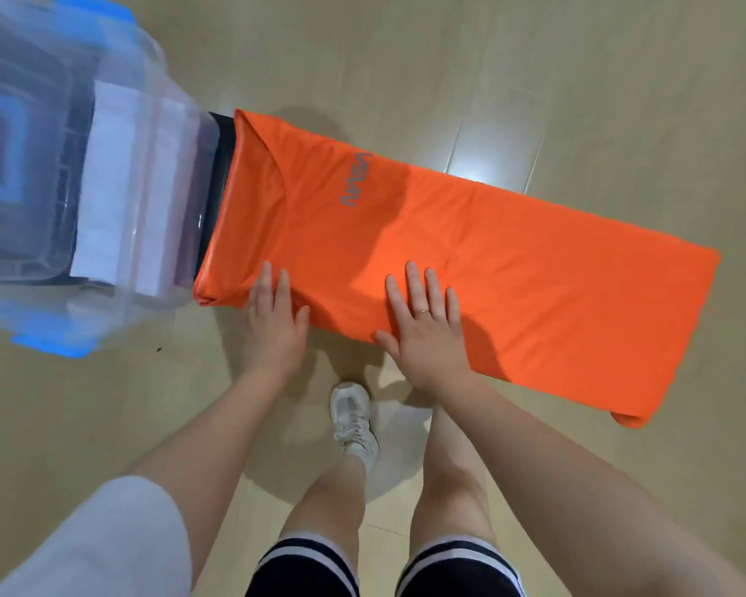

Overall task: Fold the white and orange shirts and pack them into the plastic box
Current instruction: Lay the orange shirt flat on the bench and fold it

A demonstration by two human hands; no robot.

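Head view: lying flat on the floor [535,71], folded into a long strip, orange shirt [470,269] with a grey NASA logo [356,179] showing near its left end. Touching the box [147,174] at that left end, partly over a dark edge beside it; stretching away to the right, far end curling under slightly. Resting palm-down on the near edge of the shirt, left hand [276,321], fingers [274,286] straight and close together, pressing the cloth, gripping nothing. Pressing flat on the shirt just to the right, right hand [427,333], fingers [414,286] straight and slightly spread, a ring [424,312] showing on one. Sitting at the left, clear plastic box with blue latches [52,342], holding a folded white shirt [113,178] with darker items beside it, hard to make out through the wall. Standing below the hands, bare legs in dark shorts [448,566] with white stripes, one white shoe [353,417] planted on the floor. Showing at the lower left, a white sleeve [104,545].
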